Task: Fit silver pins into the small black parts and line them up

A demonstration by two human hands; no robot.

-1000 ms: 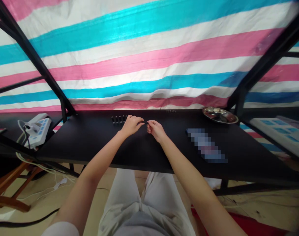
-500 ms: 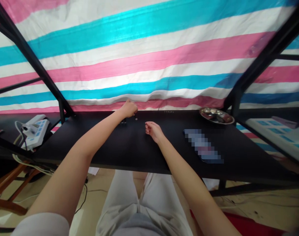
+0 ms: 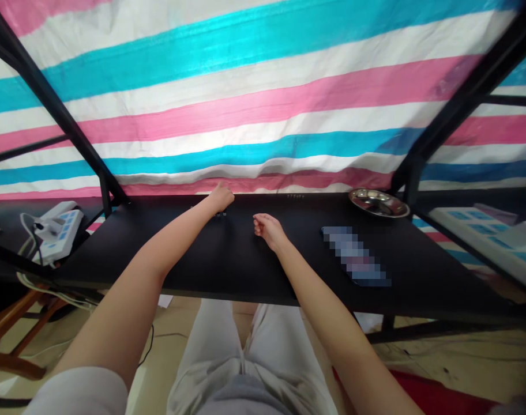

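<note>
Near the back edge of the black table (image 3: 194, 253), my left hand (image 3: 222, 199) is closed, its fingers bent down and mostly hidden by the back of the hand. Just under it, small dark pieces with shiny ends (image 3: 221, 214) lie on the tabletop; their kind is too small to tell. My right hand (image 3: 269, 230) hovers or rests a little to the right and closer to me, fingers curled in with the thumb against them. Whatever those fingers hold, if anything, does not show.
A round metal dish (image 3: 379, 203) stands at the back right. In front of it lies a blurred-out phone-shaped object (image 3: 353, 256). Several tiny bits (image 3: 295, 196) line the back edge. White power strips (image 3: 59, 233) sit left and right beyond black frame posts (image 3: 408, 167). A striped sheet (image 3: 245, 115) hangs behind.
My left hand has shifted slightly left and down, over the small dark pieces. The small dark piece seen at its fingertips earlier no longer shows there. My right hand keeps its pose.
</note>
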